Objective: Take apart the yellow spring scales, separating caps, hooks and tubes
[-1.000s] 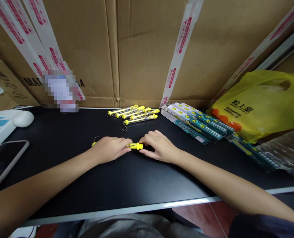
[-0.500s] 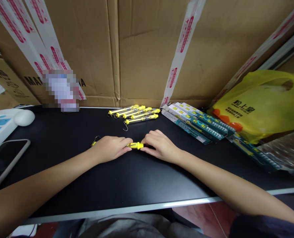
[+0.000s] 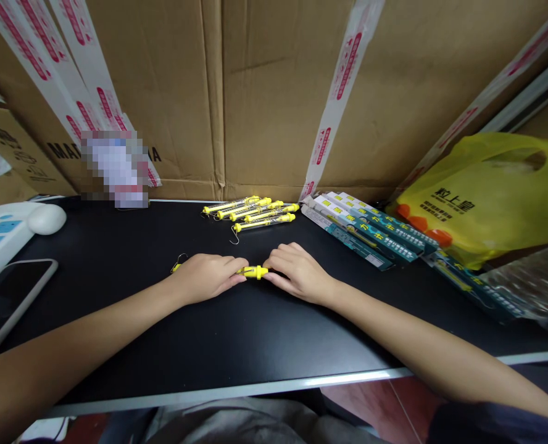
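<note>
Near the middle of the black table, my left hand (image 3: 209, 275) is closed around the clear tube of a yellow spring scale (image 3: 256, 272). Its metal hook sticks out to the left of that hand, and most of the tube is hidden under the fingers. At the other end, my right hand (image 3: 300, 272) pinches the yellow cap with thumb and fingertips. The scale lies sideways, level between both hands. Behind them several more yellow spring scales (image 3: 265, 223) lie in a group on the table, hooks pointing left.
Slim teal-and-white boxes (image 3: 364, 225) lie stacked to the right, beside a yellow plastic bag (image 3: 491, 191) and clear plastic wrap (image 3: 528, 277). A large cardboard box (image 3: 274, 92) walls off the back. On the left are a power strip (image 3: 0, 234) and a phone (image 3: 15, 302).
</note>
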Available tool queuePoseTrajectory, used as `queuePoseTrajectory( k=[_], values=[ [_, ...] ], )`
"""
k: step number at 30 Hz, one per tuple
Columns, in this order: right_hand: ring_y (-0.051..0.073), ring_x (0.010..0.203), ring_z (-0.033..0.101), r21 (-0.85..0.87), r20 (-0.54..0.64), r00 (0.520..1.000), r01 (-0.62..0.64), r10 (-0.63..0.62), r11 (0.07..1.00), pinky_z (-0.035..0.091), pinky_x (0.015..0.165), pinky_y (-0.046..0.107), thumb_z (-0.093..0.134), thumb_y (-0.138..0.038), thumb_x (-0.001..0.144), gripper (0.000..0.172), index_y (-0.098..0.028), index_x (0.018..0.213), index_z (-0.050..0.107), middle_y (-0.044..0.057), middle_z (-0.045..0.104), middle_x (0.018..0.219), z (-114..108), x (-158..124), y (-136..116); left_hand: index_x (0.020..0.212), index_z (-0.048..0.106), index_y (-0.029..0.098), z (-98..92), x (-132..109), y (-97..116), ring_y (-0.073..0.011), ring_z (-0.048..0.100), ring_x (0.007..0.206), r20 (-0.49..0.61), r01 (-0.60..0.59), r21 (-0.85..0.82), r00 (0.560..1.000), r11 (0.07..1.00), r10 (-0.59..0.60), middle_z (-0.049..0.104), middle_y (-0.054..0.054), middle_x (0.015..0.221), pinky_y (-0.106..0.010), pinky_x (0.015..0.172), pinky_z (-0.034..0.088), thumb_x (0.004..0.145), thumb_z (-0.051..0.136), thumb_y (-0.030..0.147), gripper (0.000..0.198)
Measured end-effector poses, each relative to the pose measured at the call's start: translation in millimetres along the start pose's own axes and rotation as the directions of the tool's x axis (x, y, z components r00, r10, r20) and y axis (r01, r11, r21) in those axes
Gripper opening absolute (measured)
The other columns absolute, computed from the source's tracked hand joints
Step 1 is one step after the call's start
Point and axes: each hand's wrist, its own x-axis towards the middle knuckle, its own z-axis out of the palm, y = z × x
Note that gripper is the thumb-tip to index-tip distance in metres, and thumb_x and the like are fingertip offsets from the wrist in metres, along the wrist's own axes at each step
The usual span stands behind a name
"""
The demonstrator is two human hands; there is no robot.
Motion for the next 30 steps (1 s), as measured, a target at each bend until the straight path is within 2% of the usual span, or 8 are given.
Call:
queuePoseTrajectory(
  k=[8, 14, 20, 24, 30],
  values=[
    [0.017, 0.076, 0.050, 0.041, -0.048, 0.999, 0.025, -0.023, 0.999, 0.032, 0.070, 0.030, 0.046, -0.038, 0.093, 0.023, -0.018, 0.092, 0.057, 0.004, 0.062, 0.080, 0.3, -0.5, 0.9, 0.108, 0.050, 0.022, 0.0, -0.3, 0.0, -0.0163, 0.065, 0.078, 0.015, 0.006, 0.012, 1.000, 1.000, -0.007, 0.065, 0.001, 0.086, -0.024, 0.058, 0.040, 0.097, 0.029, 0.038, 0.029],
    [0.016, 0.075, 0.050, 0.030, -0.075, 0.996, 0.052, -0.049, 0.998, 0.033, 0.072, 0.030, 0.046, -0.028, 0.093, 0.013, -0.018, 0.093, 0.054, 0.004, 0.063, 0.082, 2.0, -1.8, 0.5, 0.106, 0.050, 0.022, -0.2, 0.0, 0.1, -0.0150, 0.064, 0.076, 0.007, -0.002, 0.017, 1.000, 1.000, 0.002, 0.065, 0.001, 0.086, -0.023, 0.059, 0.040, 0.097, 0.028, 0.038, 0.029],
    [0.018, 0.076, 0.051, 0.073, -0.022, 0.999, -0.031, 0.032, 0.997, 0.033, 0.071, 0.030, 0.050, -0.047, 0.089, 0.032, -0.017, 0.099, 0.053, 0.004, 0.060, 0.082, 1.4, -1.3, 1.0, 0.108, 0.050, 0.022, -0.9, 0.2, 0.5, -0.0151, 0.064, 0.078, 0.015, 0.009, 0.006, 1.000, 1.000, -0.009, 0.065, 0.001, 0.086, -0.023, 0.060, 0.041, 0.097, 0.030, 0.038, 0.028],
    [0.018, 0.078, 0.050, 0.029, 0.008, 1.000, 0.008, -0.008, 1.000, 0.032, 0.073, 0.031, 0.039, -0.038, 0.095, 0.026, -0.018, 0.092, 0.056, 0.005, 0.061, 0.081, 1.9, -0.8, 1.8, 0.106, 0.052, 0.022, 0.6, -0.1, -0.2, -0.0141, 0.063, 0.076, -0.015, -0.003, -0.008, 1.000, 1.000, 0.003, 0.064, 0.000, 0.084, -0.022, 0.058, 0.040, 0.097, 0.030, 0.037, 0.028],
    [0.016, 0.077, 0.052, 0.064, -0.057, 0.998, 0.037, -0.033, 0.997, 0.034, 0.073, 0.030, 0.045, -0.029, 0.093, 0.012, -0.019, 0.094, 0.052, 0.005, 0.063, 0.085, 3.9, -0.7, 1.1, 0.106, 0.051, 0.022, 2.3, -0.3, -1.6, -0.0139, 0.063, 0.075, -0.015, -0.007, 0.003, 1.000, 1.000, 0.007, 0.064, 0.001, 0.084, -0.022, 0.058, 0.039, 0.097, 0.030, 0.038, 0.029]
  ],
)
